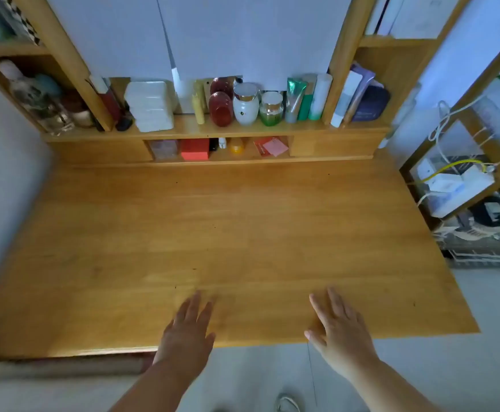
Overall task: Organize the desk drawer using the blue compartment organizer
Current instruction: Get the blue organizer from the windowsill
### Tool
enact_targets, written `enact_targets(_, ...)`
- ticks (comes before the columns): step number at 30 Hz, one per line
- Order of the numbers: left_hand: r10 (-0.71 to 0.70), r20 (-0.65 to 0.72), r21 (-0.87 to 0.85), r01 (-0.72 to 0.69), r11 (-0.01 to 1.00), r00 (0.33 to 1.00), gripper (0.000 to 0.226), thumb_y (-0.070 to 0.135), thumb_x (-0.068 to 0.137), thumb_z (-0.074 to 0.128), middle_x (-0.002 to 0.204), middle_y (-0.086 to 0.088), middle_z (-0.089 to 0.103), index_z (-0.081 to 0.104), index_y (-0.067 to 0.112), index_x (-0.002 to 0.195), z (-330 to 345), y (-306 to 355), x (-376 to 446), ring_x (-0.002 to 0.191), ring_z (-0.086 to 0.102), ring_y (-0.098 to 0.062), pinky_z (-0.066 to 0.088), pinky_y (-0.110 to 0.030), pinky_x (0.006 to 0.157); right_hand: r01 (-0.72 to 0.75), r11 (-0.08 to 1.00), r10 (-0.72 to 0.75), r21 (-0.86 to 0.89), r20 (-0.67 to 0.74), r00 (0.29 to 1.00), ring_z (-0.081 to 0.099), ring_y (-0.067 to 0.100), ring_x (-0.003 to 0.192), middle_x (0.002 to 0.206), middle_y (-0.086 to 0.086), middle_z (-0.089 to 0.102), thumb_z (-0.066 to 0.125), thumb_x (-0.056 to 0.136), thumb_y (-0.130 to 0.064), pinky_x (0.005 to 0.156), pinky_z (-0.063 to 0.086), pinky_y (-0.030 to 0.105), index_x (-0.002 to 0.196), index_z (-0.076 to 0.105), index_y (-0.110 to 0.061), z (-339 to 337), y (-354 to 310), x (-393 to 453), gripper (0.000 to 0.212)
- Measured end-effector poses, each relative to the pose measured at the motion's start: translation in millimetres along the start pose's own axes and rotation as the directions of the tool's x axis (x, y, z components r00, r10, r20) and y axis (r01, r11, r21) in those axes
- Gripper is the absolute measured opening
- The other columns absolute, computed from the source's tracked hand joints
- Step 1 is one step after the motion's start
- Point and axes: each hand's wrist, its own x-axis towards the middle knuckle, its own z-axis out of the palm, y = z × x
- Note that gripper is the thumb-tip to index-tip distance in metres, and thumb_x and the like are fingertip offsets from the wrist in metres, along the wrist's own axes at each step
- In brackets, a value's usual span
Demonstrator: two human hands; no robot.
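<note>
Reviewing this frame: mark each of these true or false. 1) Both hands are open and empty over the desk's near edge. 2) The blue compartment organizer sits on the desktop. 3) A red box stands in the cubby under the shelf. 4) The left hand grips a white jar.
1) True: the left hand and right hand are spread flat, empty, over the wooden desk.
2) False: no blue organizer is in view.
3) True: the red box stands there.
4) False: the white jar with a silver lid stands untouched on the shelf.

Both hands (187, 331) lie flat on the desk's (243, 221) near edge.
</note>
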Motion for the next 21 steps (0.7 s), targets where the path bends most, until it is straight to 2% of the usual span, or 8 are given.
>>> enact_targets(7, 0.023, 0.0, 0.14, -0.023, 0.99, 1.0, 0.066, 0.042, 0.1, 0.031, 0.159, -0.004, -0.013, -0.007, 0.026, 0.151, 10, -5, 9, 0.147, -0.001, -0.022, 0.041, -0.035, 0.102, -0.061, 0.996, 0.071, 0.058, -0.176, 0.982, 0.003, 0.02, 0.147, 0.16, 0.001, -0.01, 0.039, 0.095, -0.052, 0.117, 0.013, 0.035, 0.151, 0.01, -0.035, 24, -15, -11, 0.065)
enact_targets(9, 0.06, -0.034, 0.136, -0.054, 0.989, 0.998, 0.064, 0.043, 0.099, 0.032, 0.16, -0.003, -0.009, -0.002, 0.026, 0.151, 11, -12, 8, 0.147, 0.001, -0.021, 0.043, -0.035, 0.1, -0.057, 0.98, 0.118, 0.192, -0.323, 0.939, 0.024, 0.025, 0.142, 0.158, 0.009, 0.016, 0.055, 0.093, -0.037, 0.114, 0.023, 0.037, 0.146, 0.035, -0.023, 45, -30, -29, 0.059)
enact_targets(12, 0.127, -0.134, -0.019, -0.13, 0.991, 0.983, 0.054, 0.04, 0.098, 0.038, 0.159, 0.001, 0.009, 0.022, 0.028, 0.149, 18, -27, -3, 0.145, 0.011, -0.015, 0.034, -0.031, 0.107, 0.07, 0.843, 0.257, 0.534, -0.513, 0.819, 0.059, 0.027, 0.108, 0.114, 0.008, 0.061, 0.073, 0.078, -0.005, 0.09, 0.042, 0.025, 0.104, 0.066, -0.012, 88, -57, -52, 0.027)
enact_targets(14, 0.169, -0.216, -0.085, -0.191, 0.978, 0.961, 0.049, 0.033, 0.096, 0.045, 0.154, -0.002, 0.025, 0.038, 0.023, 0.143, 27, -35, -17, 0.142, 0.024, -0.018, 0.03, -0.03, 0.111, 0.003, 0.567, 0.44, 0.824, -0.306, 0.844, 0.064, 0.021, 0.091, 0.1, 0.003, 0.065, 0.066, 0.084, -0.004, 0.076, 0.042, 0.014, 0.089, 0.064, -0.022, 107, -67, -55, 0.018)
enact_targets(15, 0.185, -0.251, -0.074, -0.21, 0.975, 0.95, 0.047, 0.028, 0.094, 0.052, 0.15, -0.005, 0.034, 0.045, 0.019, 0.14, 31, -37, -23, 0.138, 0.032, -0.022, 0.032, -0.033, 0.111, -0.077, 0.319, 0.494, 0.945, -0.096, 0.864, 0.064, 0.019, 0.086, 0.099, 0.007, 0.066, 0.06, 0.089, -0.007, 0.076, 0.043, 0.017, 0.088, 0.064, -0.021, 115, -68, -48, 0.015)
enact_targets(17, 0.199, -0.309, -0.05, -0.225, 0.973, 0.93, 0.047, 0.015, 0.083, 0.068, 0.135, -0.013, 0.052, 0.058, 0.009, 0.128, 40, -39, -29, 0.126, 0.049, -0.032, 0.042, -0.044, 0.104, -0.221, -0.259, 0.397, 0.94, 0.312, 0.863, 0.064, 0.022, 0.086, 0.103, 0.015, 0.065, 0.051, 0.096, -0.013, 0.084, 0.046, 0.03, 0.104, 0.063, -0.01, 126, -65, -24, 0.015)
enact_targets(18, 0.2, -0.337, -0.032, -0.223, 0.974, 0.92, 0.048, 0.01, 0.077, 0.073, 0.128, -0.016, 0.057, 0.062, 0.006, 0.123, 45, -38, -29, 0.12, 0.054, -0.035, 0.046, -0.049, 0.099, -0.255, -0.458, 0.296, 0.851, 0.417, 0.86, 0.063, 0.026, 0.092, 0.11, 0.018, 0.063, 0.047, 0.099, -0.018, 0.088, 0.045, 0.035, 0.115, 0.059, -0.006, 130, -63, -11, 0.023)
enact_targets(21, 0.168, -0.384, -0.004, -0.184, 0.983, 0.908, 0.05, 0.009, 0.074, 0.076, 0.128, -0.018, 0.058, 0.062, 0.004, 0.122, 53, -32, -28, 0.12, 0.055, -0.036, 0.046, -0.053, 0.097, -0.219, -0.701, 0.163, 0.679, 0.452, 0.877, 0.051, 0.033, 0.12, 0.132, 0.02, 0.051, 0.036, 0.1, -0.043, 0.102, 0.039, 0.041, 0.135, 0.044, -0.004, 135, -62, 29, 0.053)
